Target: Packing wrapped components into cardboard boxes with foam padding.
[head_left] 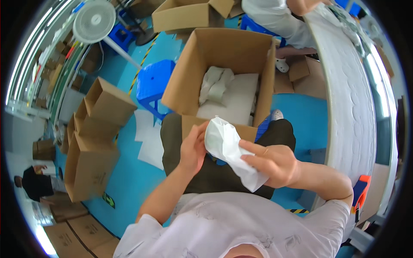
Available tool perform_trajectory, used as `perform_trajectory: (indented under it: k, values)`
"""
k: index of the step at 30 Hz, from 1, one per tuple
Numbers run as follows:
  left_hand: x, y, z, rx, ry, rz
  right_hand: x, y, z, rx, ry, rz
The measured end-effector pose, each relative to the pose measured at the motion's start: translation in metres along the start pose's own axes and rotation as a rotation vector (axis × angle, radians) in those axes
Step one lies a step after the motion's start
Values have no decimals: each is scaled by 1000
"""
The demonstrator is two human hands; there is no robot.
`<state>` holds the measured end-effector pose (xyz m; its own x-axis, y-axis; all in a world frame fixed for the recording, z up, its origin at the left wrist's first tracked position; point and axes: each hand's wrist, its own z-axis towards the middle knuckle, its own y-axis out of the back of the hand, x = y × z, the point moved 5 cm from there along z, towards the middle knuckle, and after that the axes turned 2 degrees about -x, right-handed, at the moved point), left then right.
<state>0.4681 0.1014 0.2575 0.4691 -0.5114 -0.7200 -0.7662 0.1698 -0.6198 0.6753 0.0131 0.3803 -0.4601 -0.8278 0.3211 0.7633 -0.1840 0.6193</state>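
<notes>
Over my lap I hold a white bundle (226, 144), crumpled and paper-like, tilted with its far end to the left. My right hand (275, 165) grips its near right part, thumb and fingers closed on it. At the far left end, my left hand (193, 148) closes on the bundle's edge, its fingertips partly hidden. What the wrapping contains, if anything, does not show. Just beyond my hands stands an open cardboard box (234, 45). Inside it, a crumpled white bundle (214, 85) rests on a flat white sheet or pad (241, 92).
A blue stool (155, 79) stands left of the box, near white sheets (148, 137) on the floor. Farther left are open cartons (92, 161) and a fan (94, 21). A long white-covered table (350, 99) runs along the right; another person (279, 19) sits beyond the box.
</notes>
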Motion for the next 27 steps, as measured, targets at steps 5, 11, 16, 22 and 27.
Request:
perform_trajectory:
  k: [5,11,16,22,27]
  values:
    - [23,-35,-21,-58,57,230,8,10,-5,-98,174,-262]
    - [8,-53,-9,-43,136,46,7,-25,-14,-149,287,-506]
    - [-5,-65,45,-131,47,207,-2,-31,-20,-21,149,-699]
    - [-25,-46,153,-96,-289,935,15,-63,-45,101,195,-529]
    - [13,-62,212,11,-336,1699,17,-83,-73,423,100,-191]
